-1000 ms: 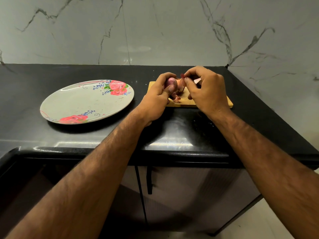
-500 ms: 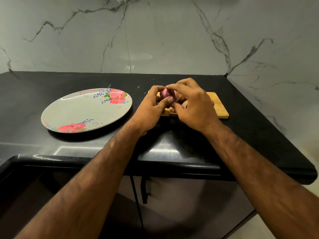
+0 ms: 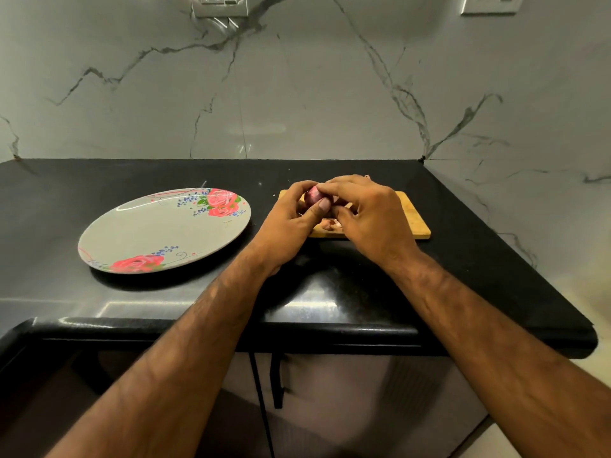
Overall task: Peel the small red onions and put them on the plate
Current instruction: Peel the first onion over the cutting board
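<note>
A small red onion (image 3: 312,197) is held over the wooden cutting board (image 3: 411,216). My left hand (image 3: 291,223) grips it from the left, thumb pressed against its front. My right hand (image 3: 370,219) curls over it from the right, fingertips on the onion's top. Bits of peel (image 3: 330,223) lie on the board under my hands. The floral plate (image 3: 142,233) sits to the left on the black counter, with nothing on it. Anything else on the board is hidden behind my hands.
The black counter (image 3: 463,259) ends at a marble wall behind and on the right. Its front edge runs below my forearms, with cabinet doors (image 3: 330,408) underneath. Wall sockets (image 3: 220,4) are high on the backsplash.
My right hand has come back from pulling peel away and now closes over the onion's top. The camera tilted up, so the hands, board and plate appear lower in view.
</note>
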